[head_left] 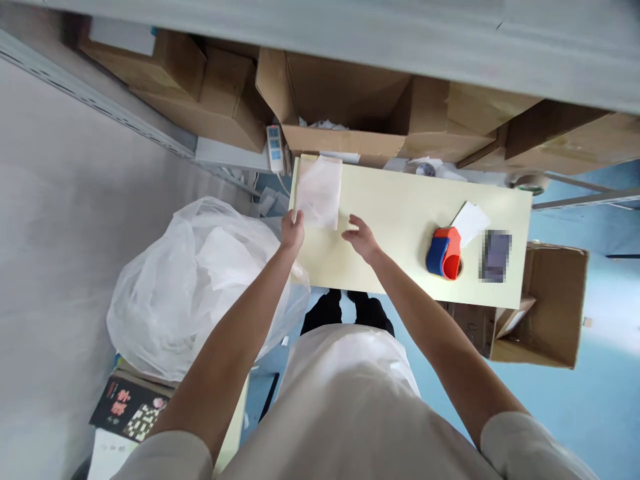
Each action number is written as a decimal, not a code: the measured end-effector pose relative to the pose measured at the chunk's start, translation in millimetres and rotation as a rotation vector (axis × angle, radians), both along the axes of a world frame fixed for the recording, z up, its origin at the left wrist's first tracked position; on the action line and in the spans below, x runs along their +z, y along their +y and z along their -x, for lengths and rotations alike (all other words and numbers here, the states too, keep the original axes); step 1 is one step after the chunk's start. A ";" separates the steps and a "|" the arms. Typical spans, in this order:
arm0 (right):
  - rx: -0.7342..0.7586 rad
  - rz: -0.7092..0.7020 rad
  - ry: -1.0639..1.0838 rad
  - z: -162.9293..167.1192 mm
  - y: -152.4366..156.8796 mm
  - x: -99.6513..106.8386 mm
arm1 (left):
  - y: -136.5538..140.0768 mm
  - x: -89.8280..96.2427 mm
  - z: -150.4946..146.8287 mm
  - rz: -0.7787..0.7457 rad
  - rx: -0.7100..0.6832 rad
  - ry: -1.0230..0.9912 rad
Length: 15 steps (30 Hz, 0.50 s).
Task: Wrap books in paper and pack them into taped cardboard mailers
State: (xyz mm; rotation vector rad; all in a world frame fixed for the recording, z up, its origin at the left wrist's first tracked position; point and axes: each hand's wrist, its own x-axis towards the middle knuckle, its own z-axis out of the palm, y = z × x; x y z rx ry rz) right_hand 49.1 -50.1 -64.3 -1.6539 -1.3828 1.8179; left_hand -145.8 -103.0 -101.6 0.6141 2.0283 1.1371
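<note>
My left hand [293, 230] is closed at the lower left corner of a flat, pale pinkish-white packet [320, 193], thumb on top. This packet looks thin and slightly translucent; what is inside, if anything, I cannot make out. It is over the left end of a cream table [385, 220]. To its right, my right hand [363, 239] hovers with fingers apart, holding nothing. A red and blue tape dispenser [444, 253] stands farther right on the table, with white paper sheets [470, 223] beside it.
A dark, pixelated flat object [495, 256] lies at the table's right end. An open cardboard box [345, 140] and other cartons line the shelf behind. Left of the table bulges a large clear plastic bag [195, 287]. A power strip [275, 148] hangs near the back left corner.
</note>
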 end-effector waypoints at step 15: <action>0.144 -0.116 -0.256 -165.6 -126.7 39.9 | -132.9 100.2 -49.3 0.068 -0.215 -0.141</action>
